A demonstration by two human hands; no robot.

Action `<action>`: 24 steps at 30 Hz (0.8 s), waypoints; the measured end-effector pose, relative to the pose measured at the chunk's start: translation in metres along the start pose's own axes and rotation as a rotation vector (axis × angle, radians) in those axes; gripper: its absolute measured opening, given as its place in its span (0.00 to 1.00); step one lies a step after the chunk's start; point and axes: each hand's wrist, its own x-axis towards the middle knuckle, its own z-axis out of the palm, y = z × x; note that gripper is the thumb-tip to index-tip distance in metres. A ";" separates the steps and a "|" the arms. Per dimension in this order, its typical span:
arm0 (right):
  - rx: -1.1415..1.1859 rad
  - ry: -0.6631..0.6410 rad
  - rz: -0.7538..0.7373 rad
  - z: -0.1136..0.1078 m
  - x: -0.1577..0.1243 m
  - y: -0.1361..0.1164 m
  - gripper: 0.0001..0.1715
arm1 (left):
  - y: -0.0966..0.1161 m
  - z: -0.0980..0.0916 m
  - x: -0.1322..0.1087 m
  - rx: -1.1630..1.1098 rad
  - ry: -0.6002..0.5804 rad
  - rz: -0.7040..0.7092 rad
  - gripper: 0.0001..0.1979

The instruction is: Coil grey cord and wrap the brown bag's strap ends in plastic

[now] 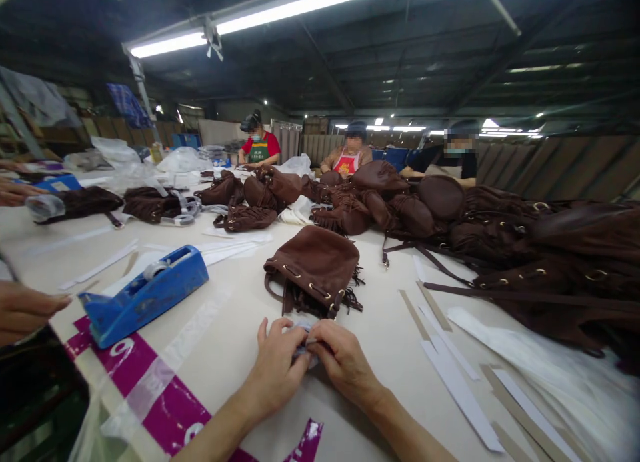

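Note:
Directly in front of me a brown drawstring bag (pixel 315 262) lies on the white table (pixel 240 375), with gold eyelets along its mouth and fringe at one side. Its mouth faces me. Just this side of it, my left hand (pixel 280 359) and my right hand (pixel 343 355) meet, fingers pinched together on a thin greyish plastic wrap (pixel 304 325). What the wrap covers is hidden by my fingers; a strap of the bag may run into it.
A blue tape dispenser (pixel 145 295) stands at left on purple printed tape (pixel 150 382). Brown bags (pixel 380 202) are heaped across the back and right. Paper strips (pixel 460 389) and white sheeting (pixel 550 369) lie at right. Another person's hand (pixel 30 309) reaches in at left; several co-workers sit opposite.

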 end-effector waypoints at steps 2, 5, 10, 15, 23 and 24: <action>-0.006 0.007 0.008 0.000 0.002 0.001 0.08 | -0.004 -0.002 0.008 -0.068 -0.054 -0.063 0.06; -0.005 0.023 0.045 -0.002 0.007 0.003 0.08 | -0.010 0.002 0.018 -0.172 -0.062 -0.149 0.04; 0.063 -0.050 0.138 -0.007 0.009 0.005 0.08 | -0.009 0.012 0.022 -0.213 -0.009 -0.165 0.02; 0.001 -0.005 0.127 -0.004 0.005 0.005 0.07 | -0.009 0.014 0.017 -0.178 0.019 -0.132 0.03; -0.015 0.037 0.047 -0.006 0.007 0.002 0.08 | -0.003 -0.008 0.017 -0.100 -0.172 -0.051 0.09; -0.014 0.038 0.033 -0.007 0.008 0.001 0.08 | -0.001 -0.009 0.019 -0.104 -0.169 -0.074 0.08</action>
